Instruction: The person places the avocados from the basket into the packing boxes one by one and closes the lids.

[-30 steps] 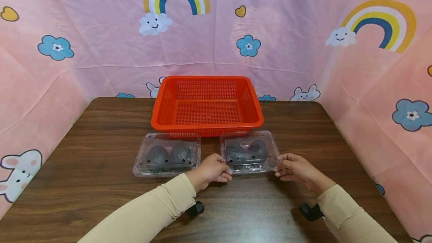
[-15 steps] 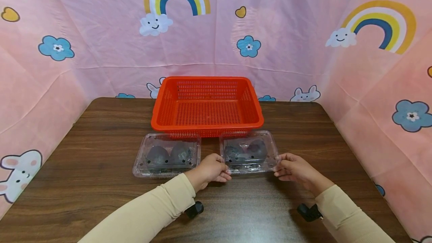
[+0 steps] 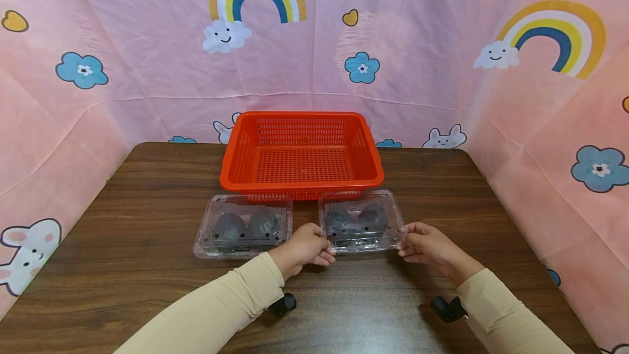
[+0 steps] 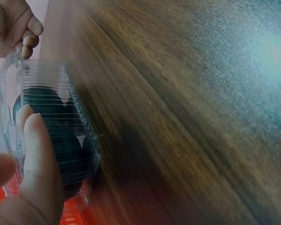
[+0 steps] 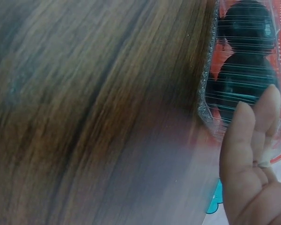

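Two clear plastic clamshell boxes stand side by side on the table in the head view. Dark rounded items show inside each. My left hand point(image 3: 306, 247) pinches the near left corner of the right clamshell box point(image 3: 362, 222), and my right hand point(image 3: 432, 249) pinches its near right corner. Through the ribbed side of this box, the left wrist view shows the dark round items point(image 4: 65, 145) lying in a row. The left clamshell box point(image 3: 243, 226) sits just beyond my left wrist, untouched by either hand.
Behind both boxes stands a red perforated plastic basket point(image 3: 302, 186) with nothing in it. A brown wood-grain table point(image 3: 152, 206) carries everything. Pink printed cloth point(image 3: 417, 31) hangs at the back and both sides.
The right clamshell box has slid slightly to the left, and my right hand has moved left with it. My left hand has shifted barely. The other box and the basket stay put.
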Motion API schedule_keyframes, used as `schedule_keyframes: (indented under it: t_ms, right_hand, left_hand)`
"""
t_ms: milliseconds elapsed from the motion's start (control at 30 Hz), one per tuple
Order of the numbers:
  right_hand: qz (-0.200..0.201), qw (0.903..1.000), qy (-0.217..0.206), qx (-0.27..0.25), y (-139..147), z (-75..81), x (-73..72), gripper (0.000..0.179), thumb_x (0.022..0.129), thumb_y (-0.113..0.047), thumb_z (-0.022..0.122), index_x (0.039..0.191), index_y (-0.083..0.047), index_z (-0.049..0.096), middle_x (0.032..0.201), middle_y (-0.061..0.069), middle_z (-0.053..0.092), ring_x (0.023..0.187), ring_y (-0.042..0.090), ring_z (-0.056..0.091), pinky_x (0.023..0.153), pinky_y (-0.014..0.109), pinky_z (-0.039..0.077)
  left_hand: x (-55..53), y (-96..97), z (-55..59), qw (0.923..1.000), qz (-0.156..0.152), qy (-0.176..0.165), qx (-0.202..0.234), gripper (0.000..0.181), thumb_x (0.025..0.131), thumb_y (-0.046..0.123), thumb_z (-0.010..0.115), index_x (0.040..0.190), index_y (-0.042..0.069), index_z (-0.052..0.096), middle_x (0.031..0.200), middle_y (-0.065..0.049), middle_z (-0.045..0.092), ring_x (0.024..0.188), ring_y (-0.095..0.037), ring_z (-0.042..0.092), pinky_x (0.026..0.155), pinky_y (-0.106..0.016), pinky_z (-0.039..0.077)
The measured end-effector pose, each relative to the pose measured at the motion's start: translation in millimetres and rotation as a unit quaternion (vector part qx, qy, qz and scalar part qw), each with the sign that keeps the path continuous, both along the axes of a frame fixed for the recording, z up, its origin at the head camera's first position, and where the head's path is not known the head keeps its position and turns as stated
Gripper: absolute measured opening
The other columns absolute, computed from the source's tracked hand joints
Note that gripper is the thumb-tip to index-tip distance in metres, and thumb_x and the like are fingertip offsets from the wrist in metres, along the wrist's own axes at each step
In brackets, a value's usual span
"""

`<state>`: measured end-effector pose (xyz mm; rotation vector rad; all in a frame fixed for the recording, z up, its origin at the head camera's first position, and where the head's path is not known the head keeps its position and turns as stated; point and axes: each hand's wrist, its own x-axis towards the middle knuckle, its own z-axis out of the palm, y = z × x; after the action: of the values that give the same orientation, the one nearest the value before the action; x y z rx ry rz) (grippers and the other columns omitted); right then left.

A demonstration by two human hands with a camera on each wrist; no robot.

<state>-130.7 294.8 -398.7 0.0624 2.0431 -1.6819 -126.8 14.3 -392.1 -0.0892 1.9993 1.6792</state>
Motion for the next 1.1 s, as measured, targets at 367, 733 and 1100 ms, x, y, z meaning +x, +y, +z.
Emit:
schedule_keyframes:
  t_ms: [367, 733, 1100]
  right_hand:
    - [-0.009, 0.9999, 0.001, -0.006, -3.3, -0.9, -0.2, 0.017, 0.095, -0.002, 0.042, 0.111, 0.004, 0.042, 0.083, 0.003, 0.060, 0.073, 0.012, 0.061, 0.074, 0.030, 0.054]
    - [-0.024, 0.9995, 0.002, 0.021, -4.7, -3.5, 0.0, 0.025, 0.095, -0.006, 0.043, 0.116, 0.006, 0.043, 0.087, 0.004, 0.061, 0.078, 0.013, 0.062, 0.074, 0.033, 0.055]
    - [-0.027, 0.9965, 0.044, 0.066, -5.0, -4.6, 1.2, 0.033, 0.097, -0.010, 0.045, 0.121, 0.012, 0.045, 0.106, 0.012, 0.062, 0.099, 0.020, 0.061, 0.084, 0.042, 0.052]
  left_hand:
    - [1.4, -0.3, -1.3, 0.9999, 0.007, 0.009, 0.002, 0.027, 0.097, -0.005, 0.043, 0.122, -0.015, 0.040, 0.093, -0.028, 0.064, 0.067, -0.021, 0.065, 0.066, -0.036, 0.058]
    - [4.4, -1.7, -2.6, 0.9996, 0.019, 0.023, 0.000, 0.030, 0.096, -0.003, 0.044, 0.124, -0.015, 0.040, 0.095, -0.025, 0.062, 0.075, -0.025, 0.066, 0.070, -0.037, 0.058]
    - [7.7, -0.7, -2.6, 0.9970, 0.022, 0.057, -0.048, 0.028, 0.091, 0.002, 0.051, 0.117, -0.008, 0.045, 0.086, -0.014, 0.057, 0.081, -0.025, 0.056, 0.072, -0.036, 0.052]
